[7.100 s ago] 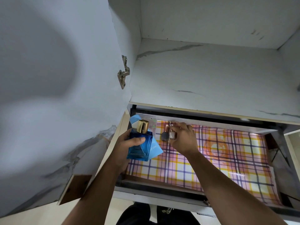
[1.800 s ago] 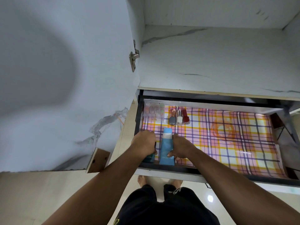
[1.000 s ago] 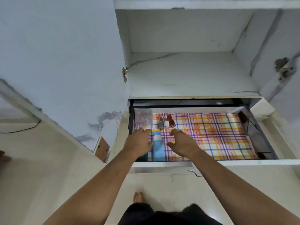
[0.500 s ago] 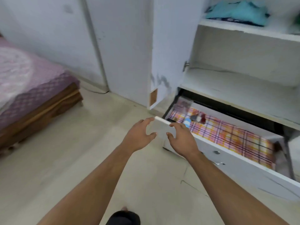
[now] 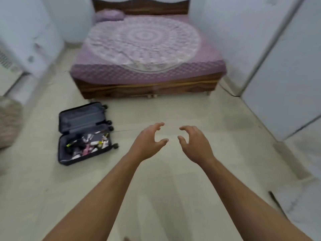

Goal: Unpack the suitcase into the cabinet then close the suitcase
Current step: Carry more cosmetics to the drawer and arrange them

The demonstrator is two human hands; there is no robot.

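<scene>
Grey suitcase (image 5: 84,134), open, part-full, on floor; left hand (image 5: 149,142), right hand (image 5: 193,143) empty, fingers loosely spread. Step: returning to fetch more items.

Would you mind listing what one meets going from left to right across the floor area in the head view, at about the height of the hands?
Open suitcase with small items still in its nearer half → left hand, empty → right hand, empty → white cabinet door at the right edge.
</scene>
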